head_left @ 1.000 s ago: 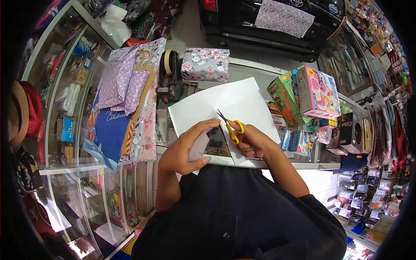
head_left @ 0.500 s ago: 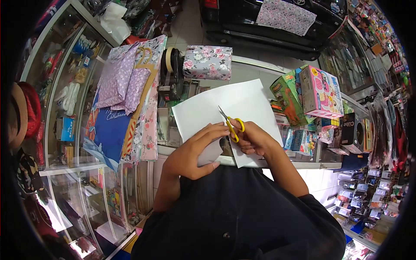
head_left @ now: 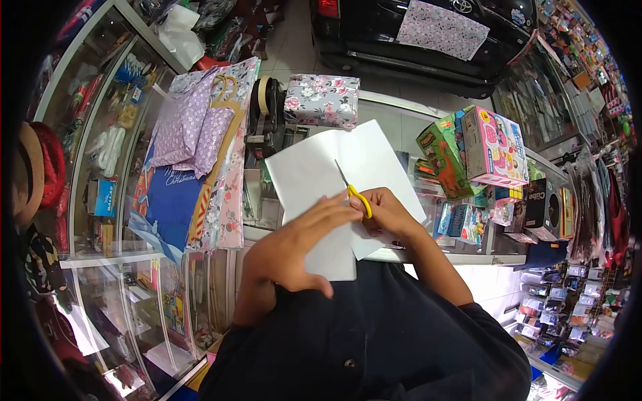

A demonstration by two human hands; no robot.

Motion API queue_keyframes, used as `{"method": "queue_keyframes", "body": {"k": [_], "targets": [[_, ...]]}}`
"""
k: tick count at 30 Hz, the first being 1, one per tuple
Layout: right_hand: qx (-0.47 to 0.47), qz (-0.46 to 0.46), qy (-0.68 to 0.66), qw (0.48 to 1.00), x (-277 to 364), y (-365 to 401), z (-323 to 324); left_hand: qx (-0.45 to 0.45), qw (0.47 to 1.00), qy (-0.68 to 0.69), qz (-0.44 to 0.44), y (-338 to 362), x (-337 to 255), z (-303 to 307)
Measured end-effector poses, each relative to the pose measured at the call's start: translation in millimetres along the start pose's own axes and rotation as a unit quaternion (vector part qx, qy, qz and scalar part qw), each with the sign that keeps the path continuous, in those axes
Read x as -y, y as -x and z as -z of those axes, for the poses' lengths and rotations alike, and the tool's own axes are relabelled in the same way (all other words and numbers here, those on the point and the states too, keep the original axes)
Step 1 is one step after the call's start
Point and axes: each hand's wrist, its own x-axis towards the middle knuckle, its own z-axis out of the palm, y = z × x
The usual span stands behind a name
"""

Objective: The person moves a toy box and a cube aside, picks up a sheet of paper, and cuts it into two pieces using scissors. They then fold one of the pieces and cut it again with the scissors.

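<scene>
A pair of scissors [head_left: 358, 200] with yellow handles is held in my right hand [head_left: 391, 212], its thin blades pointing away from me along the paper. Beneath them lies a large sheet of white paper [head_left: 314, 164], split from its near edge up toward the blades. The left flap of the split hangs past the counter's front edge, close to my dark shirt. My left hand [head_left: 291, 242] spreads over that flap, fingers stretched toward the scissors and thumb apart. Its fingertips overlap the scissor handles in this view.
Behind the paper sit a floral-wrapped parcel [head_left: 322, 100] and a tape dispenser [head_left: 265, 100]. Gift bags [head_left: 177, 210] and purple pouches [head_left: 177, 137] lie to the left on the glass counter. Toy boxes [head_left: 493, 144] stand at right. A black car [head_left: 374, 40] is beyond.
My left hand has loosened from the flap, with its thumb spreading toward me. The near part of the flap has swung toward my body, and the scissor handles have turned in my right hand.
</scene>
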Motion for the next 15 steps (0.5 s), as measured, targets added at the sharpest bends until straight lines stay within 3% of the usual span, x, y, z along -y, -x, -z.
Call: {"method": "queue_keyframes", "body": {"k": [5, 7, 12, 15], "targets": [[0.015, 0.045, 0.024, 0.999, -7, -1, 1, -0.131, 0.988, -0.082, 0.014, -10, -12, 32], [0.027, 0.056, 0.03, 0.998, -11, -3, 2, -0.227, 0.946, -0.226, 0.051, -26, -14, 42], [0.074, 0.115, 0.087, 0.987, -12, 3, 3, -0.265, 0.928, -0.237, 0.115, -52, 1, 38], [0.086, 0.123, 0.055, 0.987, -16, 4, 3, -0.249, 0.93, -0.227, 0.145, -51, 8, 38]]}}
